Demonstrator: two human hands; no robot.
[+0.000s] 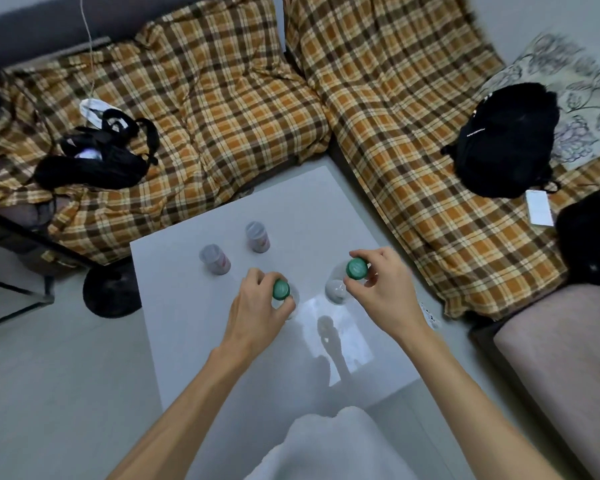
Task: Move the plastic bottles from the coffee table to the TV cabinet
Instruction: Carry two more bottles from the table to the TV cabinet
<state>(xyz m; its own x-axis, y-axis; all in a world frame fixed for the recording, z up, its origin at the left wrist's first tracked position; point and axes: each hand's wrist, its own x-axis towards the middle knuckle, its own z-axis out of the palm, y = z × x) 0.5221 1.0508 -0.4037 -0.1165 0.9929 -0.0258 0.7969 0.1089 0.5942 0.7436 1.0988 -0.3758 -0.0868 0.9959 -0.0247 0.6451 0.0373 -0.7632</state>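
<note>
Two clear plastic bottles with green caps stand upright on the white coffee table. My left hand grips the left bottle around its neck, just under the cap. My right hand holds the right bottle at the cap, its clear body showing below my fingers. Farther back on the table stand two more clear bottles with red labels, one at the left and one behind it to the right, both untouched. The TV cabinet is not in view.
A plaid-covered corner sofa wraps the table's far and right sides. A black bag lies on its left part, a black backpack on its right. A round black base sits on the floor left of the table.
</note>
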